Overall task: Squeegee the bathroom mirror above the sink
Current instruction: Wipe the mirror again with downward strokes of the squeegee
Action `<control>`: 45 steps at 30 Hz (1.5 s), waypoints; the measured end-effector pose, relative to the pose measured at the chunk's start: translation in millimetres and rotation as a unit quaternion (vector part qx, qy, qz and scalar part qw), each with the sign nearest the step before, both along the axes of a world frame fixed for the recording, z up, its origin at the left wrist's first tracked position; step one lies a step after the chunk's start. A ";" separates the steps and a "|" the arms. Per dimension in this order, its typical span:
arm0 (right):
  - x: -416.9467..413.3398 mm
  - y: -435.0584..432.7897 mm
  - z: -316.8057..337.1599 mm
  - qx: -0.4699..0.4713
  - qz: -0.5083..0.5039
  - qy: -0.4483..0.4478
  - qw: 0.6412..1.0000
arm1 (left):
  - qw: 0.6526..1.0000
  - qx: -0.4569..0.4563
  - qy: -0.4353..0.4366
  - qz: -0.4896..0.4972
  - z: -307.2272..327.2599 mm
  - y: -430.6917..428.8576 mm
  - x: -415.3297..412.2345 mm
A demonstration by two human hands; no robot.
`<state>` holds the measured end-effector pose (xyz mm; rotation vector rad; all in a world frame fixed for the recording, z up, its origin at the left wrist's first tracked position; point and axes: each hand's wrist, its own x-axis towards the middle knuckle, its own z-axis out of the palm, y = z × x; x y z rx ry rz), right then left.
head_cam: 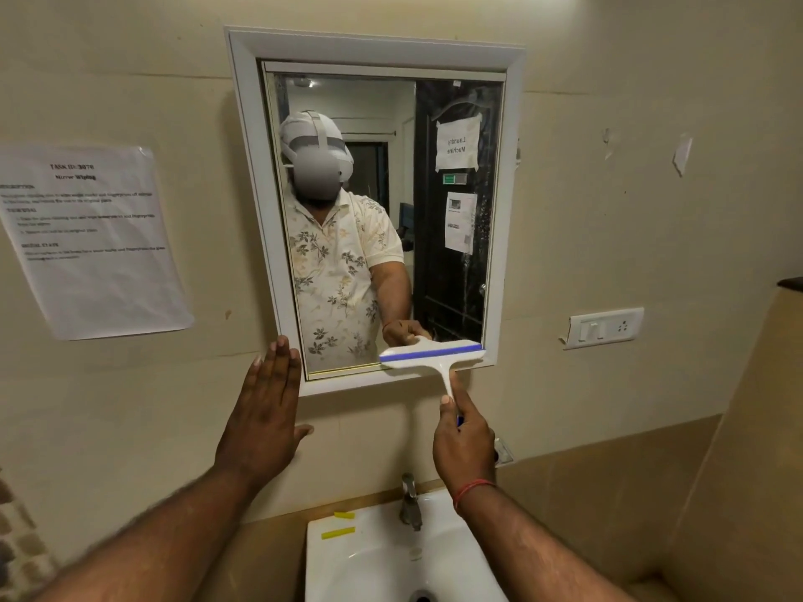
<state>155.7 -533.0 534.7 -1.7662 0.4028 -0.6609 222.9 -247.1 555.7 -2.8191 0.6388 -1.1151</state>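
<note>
White printed sheet (pixel 93 241) on beige wall (pixel 608 210): "TASK ID: 3076", "Mirror Wiping"; body text blurred. White note (pixel 457 143) on dark door (pixel 434 275), reflected in white-framed mirror (pixel 508 210): "Laundry Machine", reversed.

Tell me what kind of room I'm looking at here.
Most likely a bathroom: a framed mirror hangs above a white sink with a metal tap, and the right hand holds a squeegee to the glass.

wristband (pixel 473 488): red thread, right | shirt (pixel 334 262): cream floral | headset (pixel 315 141): white

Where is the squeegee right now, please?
In the head view, the squeegee sits at the lower right corner of the mirror, its handle gripped from below by the right hand.
</note>
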 end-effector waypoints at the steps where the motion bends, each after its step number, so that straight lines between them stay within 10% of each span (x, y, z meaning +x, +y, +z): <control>1: -1.7 1.3 3.8 0.004 0.004 0.001 1.000 | 1.000 0.004 -0.002 0.001 0.3 0.6 -1.0; 9: 9.2 34.0 55.5 0.216 -0.011 -0.063 0.974 | 0.998 0.038 -0.048 -0.004 33.2 16.0 1.1; 23: 22.0 63.6 216.5 0.533 0.096 -0.185 0.820 | 0.990 0.092 -0.107 0.011 201.4 30.7 16.3; 31: 35.3 99.7 318.4 0.486 0.126 -0.248 0.828 | 0.984 0.125 -0.121 0.033 267.1 31.9 23.0; 45: 28.2 143.1 322.9 0.112 0.175 -0.255 0.944 | 0.987 0.106 -0.105 0.065 312.1 30.4 26.9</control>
